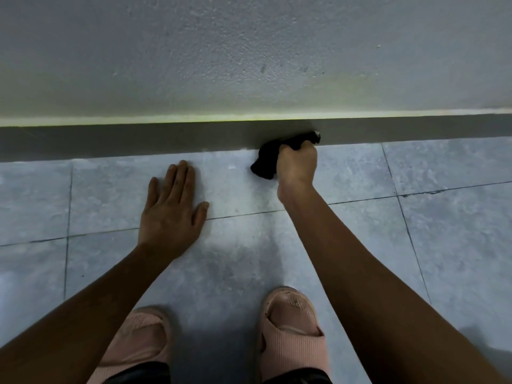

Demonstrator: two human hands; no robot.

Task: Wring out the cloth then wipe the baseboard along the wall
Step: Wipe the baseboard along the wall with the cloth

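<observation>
Cloth (267, 159) bunched in right hand (297, 164), seemingly touching baseboard (138, 139).

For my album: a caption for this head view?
Right hand presses black cloth to baseboard; left hand flat on floor.

Bare forearms with no sleeves, a left hand (170, 214) and a right hand (297, 164). Feet wear pink ribbed slide sandals (291, 325), the right one scuffed with dark specks. Dark clothing (144, 374) at the bottom edge.

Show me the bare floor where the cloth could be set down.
Bare tile lies left of the left hand, below the baseboard, and right of the right hand holding the cloth. It is crowded near the slippers.
</observation>
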